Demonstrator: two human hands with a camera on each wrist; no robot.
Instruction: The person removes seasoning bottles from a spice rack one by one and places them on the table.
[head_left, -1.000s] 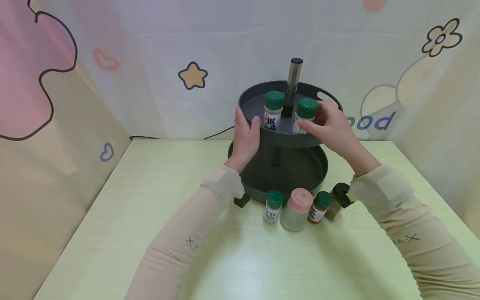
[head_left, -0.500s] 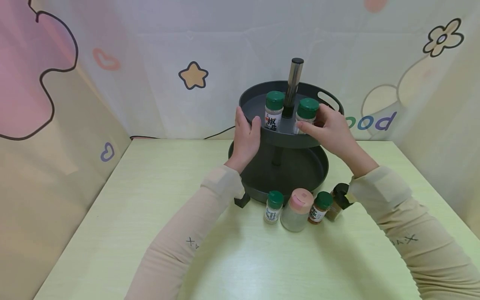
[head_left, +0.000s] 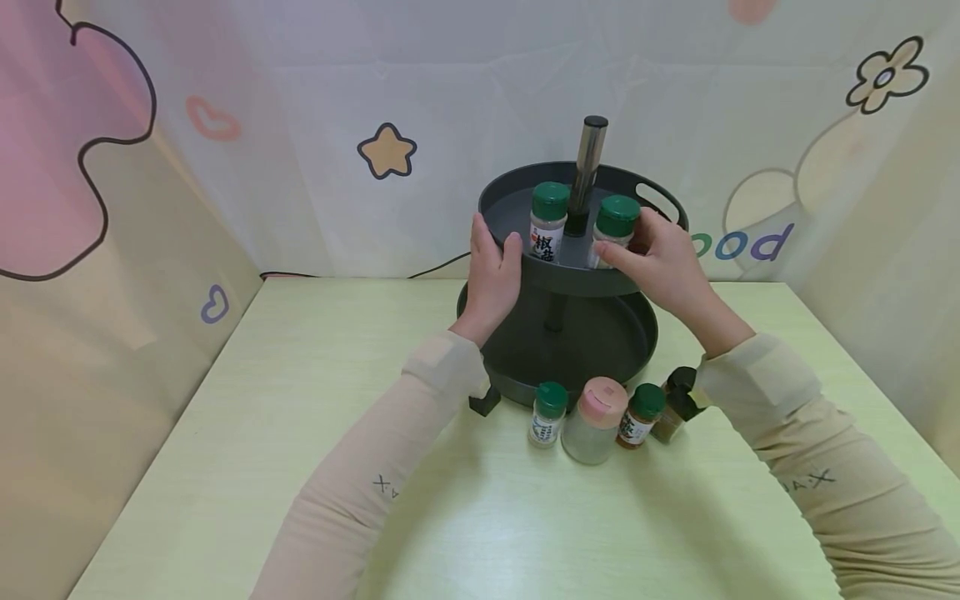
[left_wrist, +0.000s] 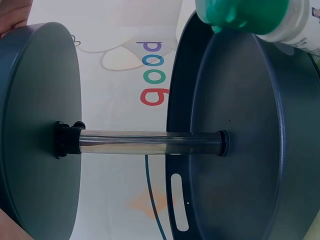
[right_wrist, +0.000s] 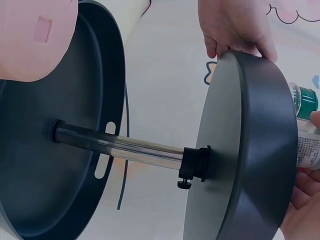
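Note:
My right hand [head_left: 667, 254] holds a green-capped spice jar [head_left: 618, 217] upright by its sides, at the front right of the dark upper tray [head_left: 581, 282]. A matching green-capped spice jar [head_left: 549, 221] stands to its left, by the metal post [head_left: 588, 162]. The left hand [head_left: 495, 279] rests against the tray's left wall, fingers straight and pointing up. In the right wrist view, the left hand [right_wrist: 237, 25] touches the tray wall and the tray hides part of the held jar [right_wrist: 307, 147].
Below is the lower tray [head_left: 517, 387] on feet. Before it on the table stand a small green-capped jar [head_left: 547, 417], a pink-lidded jar [head_left: 592, 425], a red-brown spice jar [head_left: 639, 417] and a black-capped jar [head_left: 675, 404], partly behind the right sleeve [head_left: 765, 392].
The right hand and its jar have shifted slightly to the right, and the fingers no longer cover the tray's handle slot. The left hand has stayed in place.

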